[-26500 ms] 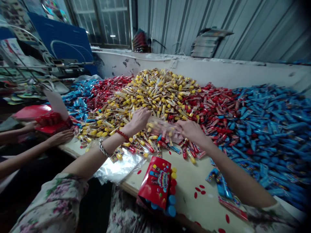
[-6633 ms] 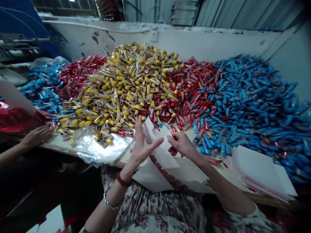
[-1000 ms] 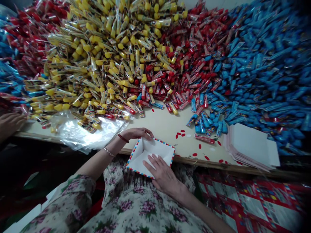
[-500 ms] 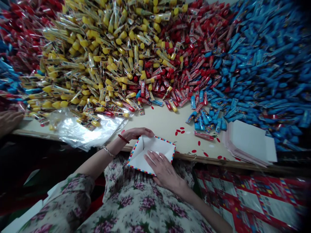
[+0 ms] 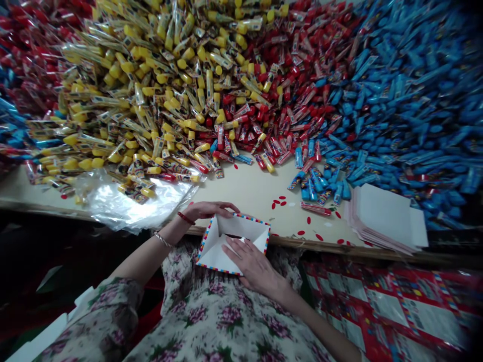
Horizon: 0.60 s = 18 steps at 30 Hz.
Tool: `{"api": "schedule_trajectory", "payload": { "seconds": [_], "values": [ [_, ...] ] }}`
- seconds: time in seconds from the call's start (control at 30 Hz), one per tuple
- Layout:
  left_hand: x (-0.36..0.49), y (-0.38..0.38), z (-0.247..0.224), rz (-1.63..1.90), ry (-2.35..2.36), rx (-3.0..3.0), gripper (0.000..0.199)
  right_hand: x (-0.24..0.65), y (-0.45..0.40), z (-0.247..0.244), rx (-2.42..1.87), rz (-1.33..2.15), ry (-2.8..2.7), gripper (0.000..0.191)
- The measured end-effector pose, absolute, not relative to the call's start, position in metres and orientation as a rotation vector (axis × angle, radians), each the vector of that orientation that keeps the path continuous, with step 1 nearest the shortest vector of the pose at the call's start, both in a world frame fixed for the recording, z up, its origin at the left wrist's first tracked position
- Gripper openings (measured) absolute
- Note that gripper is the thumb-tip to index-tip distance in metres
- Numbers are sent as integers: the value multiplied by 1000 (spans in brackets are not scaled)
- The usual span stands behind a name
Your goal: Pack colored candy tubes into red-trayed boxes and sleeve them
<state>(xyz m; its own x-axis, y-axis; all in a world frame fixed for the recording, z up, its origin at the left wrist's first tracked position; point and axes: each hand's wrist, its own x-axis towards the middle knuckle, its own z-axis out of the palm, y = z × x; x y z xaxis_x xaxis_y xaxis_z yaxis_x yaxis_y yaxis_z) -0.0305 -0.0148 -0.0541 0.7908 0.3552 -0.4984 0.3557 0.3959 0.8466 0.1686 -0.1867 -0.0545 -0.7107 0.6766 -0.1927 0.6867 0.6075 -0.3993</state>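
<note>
A white envelope [image 5: 222, 257] with a colourful dashed border lies over my lap at the table's front edge. My left hand [image 5: 217, 209] grips its far left edge, fingers curled over the rim. Flat across the lower right of the paper rests my right hand [image 5: 251, 259], its fingers stretched out and slightly apart. Between the envelope's folds a dark gap shows near my right fingertips; what lies inside cannot be made out.
Heaps of yellow [image 5: 151, 100], red [image 5: 298, 85] and blue [image 5: 400, 100] wrapped tubes cover the table's back. Clear plastic bags [image 5: 158, 201] lie left, a stack of white envelopes [image 5: 385, 213] right. Small red ovals [image 5: 301, 233] dot the tabletop. Red printed packs [image 5: 392, 306] sit below right.
The envelope's folds have parted, and a dark gap now shows in the middle. My left hand has shifted slightly left. Another person's hand at the far left has gone from view.
</note>
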Motion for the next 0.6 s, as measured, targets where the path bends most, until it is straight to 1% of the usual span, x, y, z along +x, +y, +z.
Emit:
{"api": "schedule_trajectory", "payload": {
  "seconds": [0.07,0.2,0.27,0.4,0.47,0.6],
  "values": [
    [-37,-15,-50,-24,665,1270,50,168,-189,-57,1206,-709,2800,87],
    [-43,-19,-58,46,694,1209,49,167,-191,-62,1237,-726,2778,86],
    [-43,-22,-66,66,670,1123,52,168,-193,-63,1258,-718,2771,85],
    [-40,-24,-73,61,677,1014,51,174,-201,-72,1309,-610,2870,80],
    [-38,-24,-72,52,701,979,47,176,-207,-76,1320,-478,3013,70],
    [-35,-26,-72,36,750,894,44,178,-216,-74,1340,-77,3363,40]
  ]
}}
